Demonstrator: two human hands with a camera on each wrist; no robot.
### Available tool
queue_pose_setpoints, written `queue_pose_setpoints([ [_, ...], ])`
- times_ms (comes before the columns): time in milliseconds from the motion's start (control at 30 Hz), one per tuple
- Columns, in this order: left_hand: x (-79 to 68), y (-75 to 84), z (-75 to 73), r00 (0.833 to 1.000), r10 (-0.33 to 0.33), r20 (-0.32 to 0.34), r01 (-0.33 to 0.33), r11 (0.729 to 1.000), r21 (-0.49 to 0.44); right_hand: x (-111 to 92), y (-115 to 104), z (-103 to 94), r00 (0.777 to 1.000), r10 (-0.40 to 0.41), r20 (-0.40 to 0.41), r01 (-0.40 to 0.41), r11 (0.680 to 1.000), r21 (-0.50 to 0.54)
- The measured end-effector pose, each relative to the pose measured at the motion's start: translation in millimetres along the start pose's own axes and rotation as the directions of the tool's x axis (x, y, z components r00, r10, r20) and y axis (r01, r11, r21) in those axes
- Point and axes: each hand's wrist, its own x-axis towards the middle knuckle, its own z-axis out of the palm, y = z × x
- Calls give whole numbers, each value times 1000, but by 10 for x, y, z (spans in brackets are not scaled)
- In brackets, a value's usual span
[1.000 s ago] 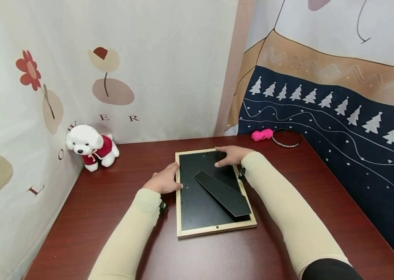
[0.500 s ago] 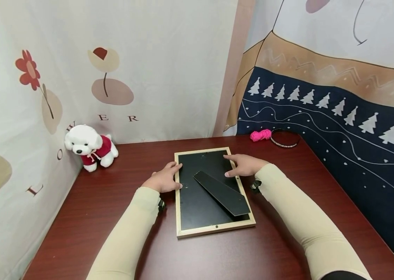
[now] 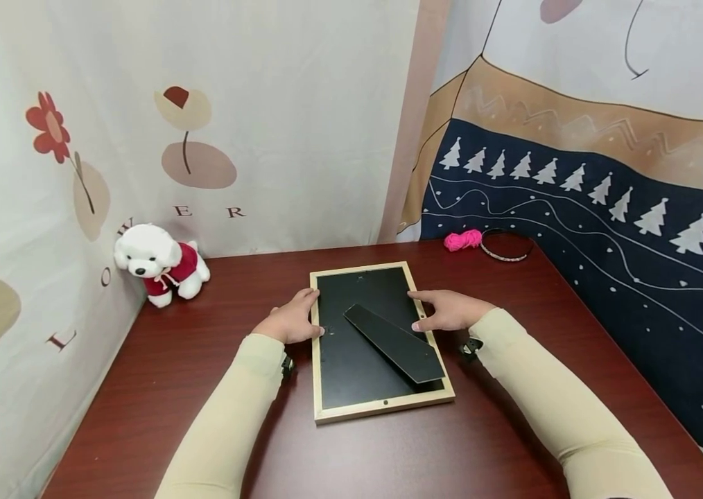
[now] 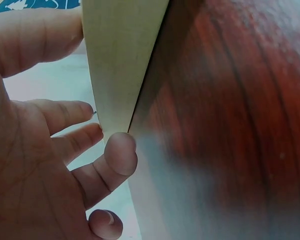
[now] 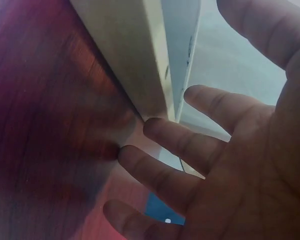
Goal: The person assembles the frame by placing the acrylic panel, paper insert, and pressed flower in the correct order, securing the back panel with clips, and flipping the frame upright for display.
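Note:
A picture frame with a pale wooden rim lies back side up on the table. Its black backing shows a black stand leg, set diagonally and folded nearly flat. At the left rim is my left hand, thumb and fingers spread and touching the wood; in the left wrist view the fingers meet the frame's side. On the opposite side my right hand has its fingers at the right rim. The right wrist view shows those fingers extended and spread near the frame's side.
A white plush dog in a red top sits at the table's back left. At the back right lie a bundle of pink yarn and a dark headband. Printed cloths hang behind the red-brown table.
My right hand has slid from the frame's top right corner down along the right rim toward me. My left hand stays at the left rim. The frame has hardly moved.

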Motion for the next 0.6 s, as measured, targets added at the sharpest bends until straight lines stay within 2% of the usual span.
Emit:
queue_pose_setpoints([
  [200,-7,15,-10,1000,9,-18,-9,1000,-3,-59,4,2,999,-37,-10,37,999,-3],
  [400,3,9,0,999,11,-45,-13,999,-44,-82,18,23,1000,-15,6,15,1000,6],
  [600,-15,-2,14,999,13,-52,-17,997,-71,-90,28,39,1000,-30,2,30,999,-9],
])
